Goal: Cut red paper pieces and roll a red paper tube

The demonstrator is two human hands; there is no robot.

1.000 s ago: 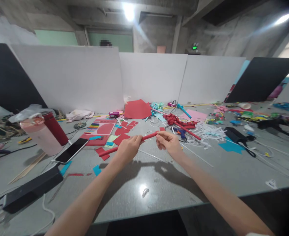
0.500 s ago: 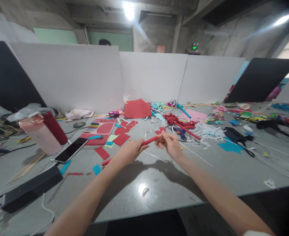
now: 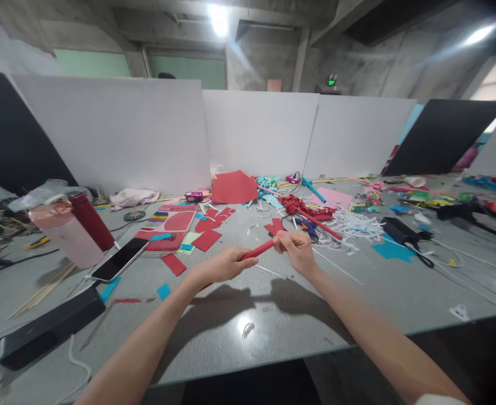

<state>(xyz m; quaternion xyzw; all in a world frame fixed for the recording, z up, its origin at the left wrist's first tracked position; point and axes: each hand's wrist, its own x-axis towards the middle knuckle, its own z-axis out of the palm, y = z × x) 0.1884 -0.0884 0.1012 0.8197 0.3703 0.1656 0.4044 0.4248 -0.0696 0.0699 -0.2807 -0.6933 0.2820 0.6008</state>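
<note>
A thin red paper-covered stick (image 3: 258, 250) slants between my two hands above the table, its right end higher. My left hand (image 3: 226, 264) is closed around its middle, and a bit of the stick's other end shows below that wrist. At the upper right end, the fingers of my right hand (image 3: 296, 247) are pinched on the stick, hiding its tip. Red paper pieces (image 3: 207, 241) lie to the left, beyond my left hand. Just past my right hand are more red scraps (image 3: 274, 226) and a blue glue gun (image 3: 309, 226).
A phone (image 3: 120, 260), a pink bottle (image 3: 66, 233) and a black power strip (image 3: 52, 326) stand or lie at left. Shredded white paper strips (image 3: 351, 229), a red ribbon-like bundle (image 3: 307, 208) and a black adapter (image 3: 404, 233) are at right. White boards (image 3: 260, 132) border the back.
Both hands have shifted slightly down the view with the stick. My right hand's fingers have curled more tightly at its end, and less of the lower end shows behind my left wrist.
</note>
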